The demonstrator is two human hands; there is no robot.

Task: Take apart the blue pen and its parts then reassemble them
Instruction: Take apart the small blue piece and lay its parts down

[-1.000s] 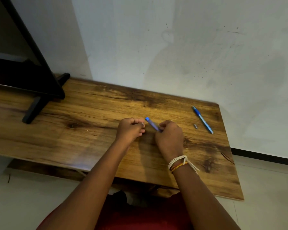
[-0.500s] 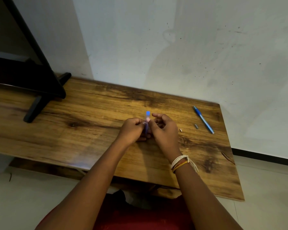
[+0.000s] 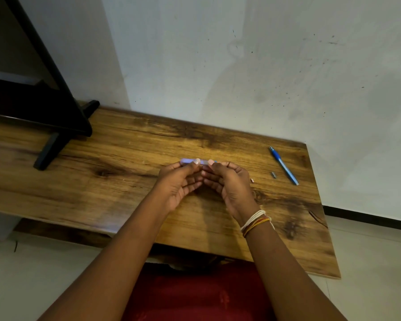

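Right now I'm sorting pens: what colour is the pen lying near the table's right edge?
Blue pen, clearest in the head view.

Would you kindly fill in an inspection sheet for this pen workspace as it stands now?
Surface: wooden table, bare in most places.
Job's things: blue pen barrel held level by both hands; second blue pen lying at the right; small metal part beside it; tiny piece near the right hand.
Clutter: black stand at the left.
Grippers: left hand and right hand pinch the barrel.
Cables: nothing seen.
Surroundings: scuffed wall.
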